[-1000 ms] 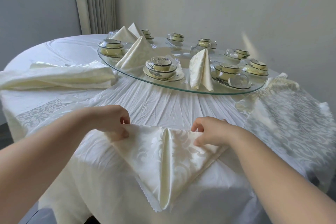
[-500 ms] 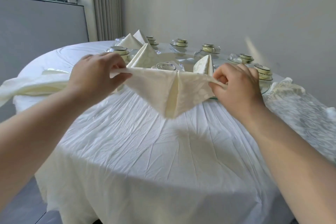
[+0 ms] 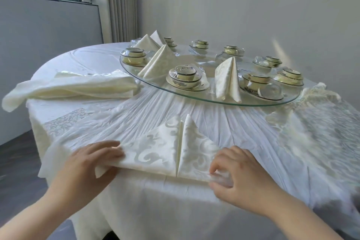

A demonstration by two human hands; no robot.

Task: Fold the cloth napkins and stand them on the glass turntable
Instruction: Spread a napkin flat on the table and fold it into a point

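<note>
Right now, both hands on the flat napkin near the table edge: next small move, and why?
Probably draw the left hand and right hand together, so the napkin folds along its centre seam and tents up. It lies flat, each hand holds a near corner, and the folded napkin standing on the glass turntable shows that tent shape.
</note>
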